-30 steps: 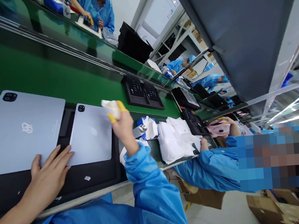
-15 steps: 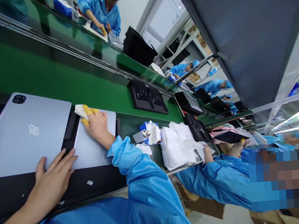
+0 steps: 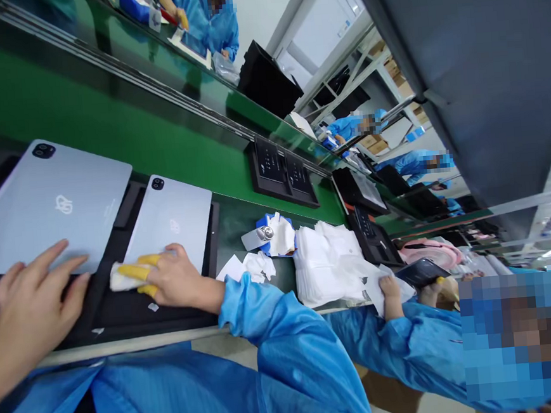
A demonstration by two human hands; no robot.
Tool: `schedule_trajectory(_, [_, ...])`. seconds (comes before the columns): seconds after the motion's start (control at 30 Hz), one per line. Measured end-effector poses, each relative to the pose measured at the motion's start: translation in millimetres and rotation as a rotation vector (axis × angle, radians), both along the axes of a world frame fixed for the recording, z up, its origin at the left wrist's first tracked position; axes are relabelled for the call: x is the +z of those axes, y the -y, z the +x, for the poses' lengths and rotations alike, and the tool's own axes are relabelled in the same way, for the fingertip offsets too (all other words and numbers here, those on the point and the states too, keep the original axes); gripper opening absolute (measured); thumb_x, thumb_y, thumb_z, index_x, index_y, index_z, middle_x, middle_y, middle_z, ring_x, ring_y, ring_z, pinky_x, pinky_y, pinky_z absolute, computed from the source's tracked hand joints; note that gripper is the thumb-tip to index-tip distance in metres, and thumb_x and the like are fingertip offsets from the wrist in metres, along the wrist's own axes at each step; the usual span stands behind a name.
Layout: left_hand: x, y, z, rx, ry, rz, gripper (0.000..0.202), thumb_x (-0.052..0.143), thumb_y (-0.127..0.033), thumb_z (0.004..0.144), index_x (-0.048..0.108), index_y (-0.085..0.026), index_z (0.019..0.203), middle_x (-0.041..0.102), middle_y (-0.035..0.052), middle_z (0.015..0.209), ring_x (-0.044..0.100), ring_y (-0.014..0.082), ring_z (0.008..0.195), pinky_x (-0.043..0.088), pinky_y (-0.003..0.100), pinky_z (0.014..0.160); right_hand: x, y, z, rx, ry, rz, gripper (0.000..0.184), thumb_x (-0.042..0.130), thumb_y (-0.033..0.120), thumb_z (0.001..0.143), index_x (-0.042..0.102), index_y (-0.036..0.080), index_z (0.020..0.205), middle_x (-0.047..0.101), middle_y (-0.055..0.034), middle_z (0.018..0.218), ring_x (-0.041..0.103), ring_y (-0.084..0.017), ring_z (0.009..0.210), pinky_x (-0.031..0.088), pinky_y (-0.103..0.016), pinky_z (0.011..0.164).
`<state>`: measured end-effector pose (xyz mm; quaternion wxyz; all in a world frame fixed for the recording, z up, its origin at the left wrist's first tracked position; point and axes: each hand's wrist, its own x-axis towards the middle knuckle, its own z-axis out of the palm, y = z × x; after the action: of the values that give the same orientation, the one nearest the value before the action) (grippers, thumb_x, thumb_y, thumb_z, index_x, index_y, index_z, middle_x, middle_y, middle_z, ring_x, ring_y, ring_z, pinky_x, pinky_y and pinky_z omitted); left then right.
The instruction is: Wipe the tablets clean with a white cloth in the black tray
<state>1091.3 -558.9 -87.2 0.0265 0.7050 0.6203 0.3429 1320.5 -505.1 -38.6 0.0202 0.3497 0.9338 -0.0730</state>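
Green conveyor [image 3: 57,103], right hand [image 3: 176,281] wiping tablet [image 3: 172,221]

Two tablets [image 3: 51,208] [image 3: 169,221] lie side by side on a tray [image 3: 136,313], wipes [image 3: 327,259] to their right.

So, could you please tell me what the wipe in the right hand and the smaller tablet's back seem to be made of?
The wipe looks like soft white cloth or non-woven fabric: it crumples under the right hand. The smaller tablet has a pale matte back, possibly metal or plastic; its even, dull sheen leaves that open.
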Motion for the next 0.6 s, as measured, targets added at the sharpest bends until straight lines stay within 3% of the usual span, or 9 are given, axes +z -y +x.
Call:
schedule_trajectory(0.07, [-5.0,5,-7,0.06,0.033,0.012,0.035,0.052,-0.034,0.094,0.062,-0.015,0.121,0.051,0.017,0.147,0.05,0.0317,0.135,0.034,0.052,0.119,1.7,-11,6,0.02,0.014,-0.006,0.029,0.058,0.039,0.098,0.064,0.027,0.125,0.063,-0.0063,0.129,0.059,-0.023,0.11,0.033,-0.044,0.105])
schedule_trajectory(0.2, [-1.1,9,-7,0.132,0.029,-0.045,0.044,0.049,-0.041,0.095,0.062,-0.011,0.125,0.049,0.0191,0.147,0.048,0.035,0.137,0.034,0.054,0.118,20.1,-92,12,-0.366,0.03,0.123,0.03,0.052,0.038,0.102,0.065,0.019,0.12,0.064,-0.0098,0.123,0.058,-0.026,0.111,0.038,-0.043,0.1])
schedule_trajectory(0.27, [7.3,8,-3,0.14,0.028,-0.084,0.048,0.045,-0.044,0.095,0.063,-0.008,0.121,0.05,0.0211,0.146,0.048,0.036,0.137,0.035,0.055,0.118,25.3,-111,10,-0.481,0.0,0.173,0.029,0.052,0.035,0.102,0.064,0.018,0.123,0.062,-0.0101,0.124,0.056,-0.026,0.114,0.038,-0.043,0.101])
schedule_trajectory(0.33, [14.7,6,0,0.14,0.046,-0.11,0.05,0.042,-0.046,0.096,0.064,-0.007,0.117,0.051,0.022,0.144,0.049,0.0352,0.136,0.036,0.054,0.117,23.2,-96,6,-0.428,0.003,0.162,0.028,0.052,0.032,0.102,0.064,0.018,0.122,0.063,-0.0104,0.124,0.057,-0.026,0.111,0.038,-0.042,0.1])
schedule_trajectory(0.5, [13.8,4,-1,0.119,0.055,-0.123,0.046,0.042,-0.046,0.096,0.066,-0.011,0.113,0.052,0.0177,0.144,0.053,0.0328,0.133,0.039,0.054,0.116,0.7,2,16,0.012,-0.013,0.031,0.037,0.056,0.034,0.1,0.059,0.027,0.135,0.065,-0.0061,0.125,0.061,-0.023,0.105,0.035,-0.043,0.101])
schedule_trajectory(0.53, [11.9,5,-1,0.11,0.058,-0.114,0.044,0.043,-0.046,0.096,0.066,-0.012,0.112,0.053,0.0169,0.144,0.053,0.0324,0.132,0.04,0.054,0.116,-1.2,10,23,0.029,-0.039,0.02,0.04,0.056,0.036,0.1,0.055,0.03,0.14,0.064,-0.0049,0.129,0.06,-0.022,0.109,0.034,-0.042,0.102])
schedule_trajectory(0.6, [9.2,5,-2,0.084,0.066,-0.1,0.04,0.044,-0.044,0.096,0.065,-0.014,0.112,0.053,0.0161,0.144,0.054,0.032,0.132,0.042,0.053,0.115,0.3,6,38,-0.094,-0.063,0.028,0.046,0.057,0.038,0.1,0.049,0.03,0.145,0.061,-0.0053,0.135,0.057,-0.022,0.116,0.033,-0.041,0.104])
